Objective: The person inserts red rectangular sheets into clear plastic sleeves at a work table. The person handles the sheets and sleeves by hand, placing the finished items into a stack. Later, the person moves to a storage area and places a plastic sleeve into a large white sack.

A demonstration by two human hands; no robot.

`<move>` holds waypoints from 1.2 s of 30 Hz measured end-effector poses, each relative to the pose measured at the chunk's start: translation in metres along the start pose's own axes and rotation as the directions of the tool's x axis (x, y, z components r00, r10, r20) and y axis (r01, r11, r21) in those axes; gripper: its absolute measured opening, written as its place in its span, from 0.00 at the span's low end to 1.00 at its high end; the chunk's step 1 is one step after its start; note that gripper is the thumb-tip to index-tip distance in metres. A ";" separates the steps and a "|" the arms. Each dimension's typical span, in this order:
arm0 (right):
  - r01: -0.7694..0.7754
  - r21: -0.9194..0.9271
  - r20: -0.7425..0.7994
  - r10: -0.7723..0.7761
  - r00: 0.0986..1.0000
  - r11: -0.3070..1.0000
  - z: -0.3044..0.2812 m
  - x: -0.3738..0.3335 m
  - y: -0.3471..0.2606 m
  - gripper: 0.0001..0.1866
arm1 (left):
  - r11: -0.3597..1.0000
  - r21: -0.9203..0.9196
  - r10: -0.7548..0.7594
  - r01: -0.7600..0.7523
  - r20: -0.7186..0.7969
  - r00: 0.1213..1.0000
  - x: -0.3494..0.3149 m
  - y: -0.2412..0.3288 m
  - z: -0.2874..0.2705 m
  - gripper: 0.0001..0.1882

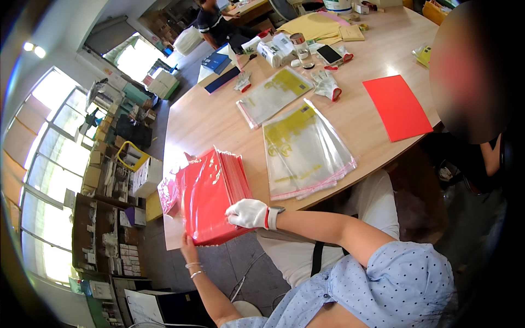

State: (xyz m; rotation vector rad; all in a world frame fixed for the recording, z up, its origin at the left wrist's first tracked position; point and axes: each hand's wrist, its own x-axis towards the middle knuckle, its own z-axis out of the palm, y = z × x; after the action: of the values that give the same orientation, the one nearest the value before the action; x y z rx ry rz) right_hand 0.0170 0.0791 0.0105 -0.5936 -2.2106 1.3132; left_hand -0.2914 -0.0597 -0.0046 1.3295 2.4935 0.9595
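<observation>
A thick stack of red sheets in clear plastic bags (205, 191) lies at the table's near left edge, its many layers showing on the right side. My left hand (189, 251), bare with bracelets at the wrist, has its fingers closed on the stack's near left corner. In a white glove, my right hand (249, 214) rests curled against the near right edge of the stack; what its fingers hold is hidden. Right of the stack are fanned clear bags with yellow print (303, 153), and beyond them a second pile of such bags (276, 95).
A red sheet (397, 107) lies at the table's right, near another person's arm (491, 156). White gloves (327, 85), a phone (330, 54), a jar (301, 49) and blue boxes (216, 63) are farther back. Another person (213, 22) sits beyond the table.
</observation>
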 end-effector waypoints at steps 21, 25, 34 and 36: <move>-0.906 -0.347 -0.938 -0.088 0.336 0.242 -0.222 -0.367 0.135 0.17 | 0.679 -0.409 0.713 -0.610 0.170 0.680 -0.101 0.267 0.173 0.17; -0.466 0.275 -0.919 0.087 -0.386 0.841 -0.215 -0.407 0.169 0.24 | 0.663 -0.049 0.716 -0.747 0.333 0.614 -0.102 0.298 0.274 0.15; 0.288 0.486 -0.862 0.507 0.002 0.825 -0.235 -0.416 0.136 0.07 | 0.574 0.050 0.730 -0.818 0.421 0.538 -0.060 0.267 0.324 0.07; 0.326 0.524 -0.852 0.490 0.186 0.787 -0.215 -0.417 0.094 0.08 | 0.623 -0.078 0.722 -0.779 0.441 0.533 -0.057 0.273 0.314 0.09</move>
State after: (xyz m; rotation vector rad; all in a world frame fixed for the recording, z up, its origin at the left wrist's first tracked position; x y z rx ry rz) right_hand 0.4851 0.0180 -0.0649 -0.9387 -0.5334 1.0433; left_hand 0.0609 0.1495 -0.0941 2.4480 1.6080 0.4828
